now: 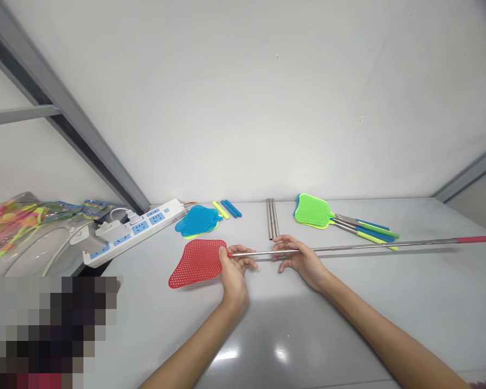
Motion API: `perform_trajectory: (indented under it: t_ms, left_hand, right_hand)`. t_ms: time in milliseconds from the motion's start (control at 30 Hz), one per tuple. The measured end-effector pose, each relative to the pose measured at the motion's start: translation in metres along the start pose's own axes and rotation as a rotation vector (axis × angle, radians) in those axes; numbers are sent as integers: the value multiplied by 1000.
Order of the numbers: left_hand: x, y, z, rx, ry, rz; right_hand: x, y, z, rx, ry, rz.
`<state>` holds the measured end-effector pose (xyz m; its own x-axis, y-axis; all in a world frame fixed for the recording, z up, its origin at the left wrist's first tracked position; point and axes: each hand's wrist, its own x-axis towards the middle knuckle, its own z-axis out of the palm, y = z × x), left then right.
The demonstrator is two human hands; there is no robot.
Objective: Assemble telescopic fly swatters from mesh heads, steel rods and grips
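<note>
A red fly swatter (198, 263) with a long, extended metal rod lies across both hands, its mesh head at the left and its red handle grip (477, 239) far to the right. My left hand (234, 273) is closed on the neck, thumb on top where the head meets the rod. Around the middle of the rod, my right hand (302, 260) has a loose hold, with its fingers curled and slightly apart. Behind the hands lie several loose metal rods (272, 219), blue swatter heads (198, 219), and blue handle grips (230, 208) beside a yellow one (220, 209).
At the back right, several swatters with green, yellow and blue parts (314, 210) lie stacked. A white power strip (133, 233) with plugged-in chargers stands at the left, near bagged colourful items (16, 221). A white wall (267, 108) closes off the grey table (389, 302) behind.
</note>
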<state>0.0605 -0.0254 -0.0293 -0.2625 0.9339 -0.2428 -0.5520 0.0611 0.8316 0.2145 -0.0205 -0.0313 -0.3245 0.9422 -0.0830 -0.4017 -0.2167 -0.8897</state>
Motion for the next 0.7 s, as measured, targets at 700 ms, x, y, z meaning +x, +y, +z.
perform_trajectory:
  t_ms: [700]
  left_hand:
    - [-19, -13, -2, -24, -9, 33]
  right_hand:
    - [-10, -2, 13, 113, -209, 167]
